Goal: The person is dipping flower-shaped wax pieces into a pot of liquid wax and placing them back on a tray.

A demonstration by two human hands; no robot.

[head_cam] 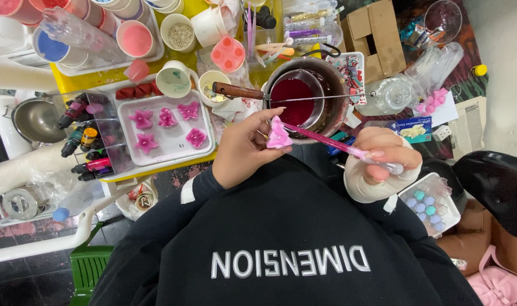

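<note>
My left hand (244, 150) pinches a small pink wax flower shape (279, 136) between fingers and thumb, just in front of a metal pot. My right hand (380, 164), wrapped in a whitish glove or bandage, grips a clear pipette (349, 149) coated in pink; its tip touches the pink shape. Behind both hands sits the pot (326, 107) holding an inner cup of dark red liquid (292, 93) with a wooden handle (235, 90).
A white tray (127, 136) with several pink flower shapes lies left. Dye bottles (82, 141) stand beside it. Cups of coloured wax (134, 38) crowd the yellow table. A cardboard box (372, 34), glass jar (394, 93) and small tub of blue pieces (434, 201) sit right.
</note>
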